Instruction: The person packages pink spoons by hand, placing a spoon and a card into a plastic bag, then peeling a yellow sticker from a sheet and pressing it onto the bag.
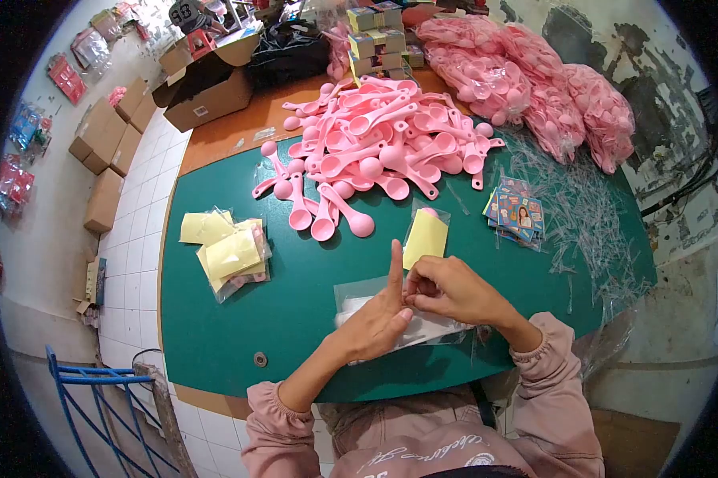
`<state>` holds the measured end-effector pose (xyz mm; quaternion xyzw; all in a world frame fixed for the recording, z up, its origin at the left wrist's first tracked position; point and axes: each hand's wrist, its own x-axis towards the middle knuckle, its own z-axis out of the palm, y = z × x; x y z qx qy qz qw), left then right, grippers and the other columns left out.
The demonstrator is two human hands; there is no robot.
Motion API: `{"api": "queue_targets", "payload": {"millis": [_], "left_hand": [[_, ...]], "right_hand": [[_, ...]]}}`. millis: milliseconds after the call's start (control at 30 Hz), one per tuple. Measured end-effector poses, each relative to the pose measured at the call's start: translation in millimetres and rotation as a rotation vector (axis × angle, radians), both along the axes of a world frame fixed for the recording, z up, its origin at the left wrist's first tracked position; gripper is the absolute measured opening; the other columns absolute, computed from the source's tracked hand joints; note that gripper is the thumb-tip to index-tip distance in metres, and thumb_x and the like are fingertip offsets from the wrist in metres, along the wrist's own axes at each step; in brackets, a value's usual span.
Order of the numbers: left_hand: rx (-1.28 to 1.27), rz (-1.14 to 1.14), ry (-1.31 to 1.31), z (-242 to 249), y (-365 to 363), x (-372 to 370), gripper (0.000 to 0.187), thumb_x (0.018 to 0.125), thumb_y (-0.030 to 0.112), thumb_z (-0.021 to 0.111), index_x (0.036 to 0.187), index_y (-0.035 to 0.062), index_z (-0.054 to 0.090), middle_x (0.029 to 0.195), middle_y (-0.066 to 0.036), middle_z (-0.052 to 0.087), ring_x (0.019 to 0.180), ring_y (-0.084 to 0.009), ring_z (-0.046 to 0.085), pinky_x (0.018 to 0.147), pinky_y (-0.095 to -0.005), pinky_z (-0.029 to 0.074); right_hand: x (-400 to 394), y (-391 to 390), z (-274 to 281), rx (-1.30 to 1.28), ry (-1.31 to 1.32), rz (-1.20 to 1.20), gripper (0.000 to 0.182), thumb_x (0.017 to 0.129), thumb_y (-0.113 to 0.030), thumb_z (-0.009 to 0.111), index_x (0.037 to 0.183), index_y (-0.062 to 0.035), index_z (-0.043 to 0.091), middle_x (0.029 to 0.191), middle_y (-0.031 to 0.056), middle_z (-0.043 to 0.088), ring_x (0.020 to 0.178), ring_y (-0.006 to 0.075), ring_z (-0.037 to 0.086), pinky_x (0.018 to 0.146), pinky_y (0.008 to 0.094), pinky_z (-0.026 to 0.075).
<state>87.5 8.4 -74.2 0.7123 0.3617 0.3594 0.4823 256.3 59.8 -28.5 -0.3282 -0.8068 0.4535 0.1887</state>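
Observation:
My left hand (pixel 375 323) is over a stack of clear plastic bags (pixel 430 329) near the front edge of the green table, its index finger pointing straight up and its other fingers partly hidden. Touching or nearly touching it, my right hand (pixel 458 293) has its thumb and fingers pinched together; whatever is between them is too small to make out. Just beyond the hands lies a clear packet with a yellow card (pixel 425 240) and a bit of pink showing at its top. A large heap of pink measuring spoons (pixel 383 135) spreads across the far middle.
Filled packets with yellow cards (pixel 230 253) lie at left. Printed cards (pixel 518 211) sit at right, beside many clear plastic strips (pixel 578 215). Bulging bags of pink spoons (pixel 534 88), stacked card bundles (pixel 375 40) and an open carton (pixel 207 92) stand at the back.

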Motion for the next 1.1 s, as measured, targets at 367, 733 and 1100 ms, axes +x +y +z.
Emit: {"api": "queue_targets", "payload": {"millis": [367,733,1100], "left_hand": [[-0.588,0.063,-0.293,19.4,10.1,-10.9,0.057,0.09,0.005,0.038,0.139,0.015,0.01,0.085,-0.01,0.056,0.075,-0.013,0.058,0.068,-0.0261,0.048],[-0.708,0.061,-0.315,26.2,11.9,-6.9,0.028,0.092,0.003,0.033,0.117,0.0011,0.044,0.107,-0.019,0.057,0.095,-0.0202,0.059,0.083,-0.0296,0.048],[-0.918,0.095,-0.733,23.2,13.1,-1.6,0.028,0.093,0.01,0.027,0.112,-0.0008,0.046,0.107,-0.015,0.058,0.098,-0.0159,0.057,0.079,-0.025,0.047]], "right_hand": [[-3.8,-18.6,1.6,0.6,-0.191,0.166,0.014,0.071,-0.02,0.061,0.077,-0.0098,0.053,0.074,0.005,0.052,0.075,0.021,0.052,0.072,0.0384,0.034],[134.8,59.5,39.6,-0.037,0.192,-0.045,0.012,0.077,-0.013,0.058,0.077,-0.003,0.052,0.075,0.0069,0.051,0.07,0.0114,0.048,0.064,0.0285,0.041],[40.8,-4.1,4.1,0.263,-0.045,-0.155,0.039,0.07,-0.013,0.069,0.101,0.001,0.05,0.092,0.0127,0.046,0.088,0.0268,0.051,0.075,0.0339,0.045]]}}
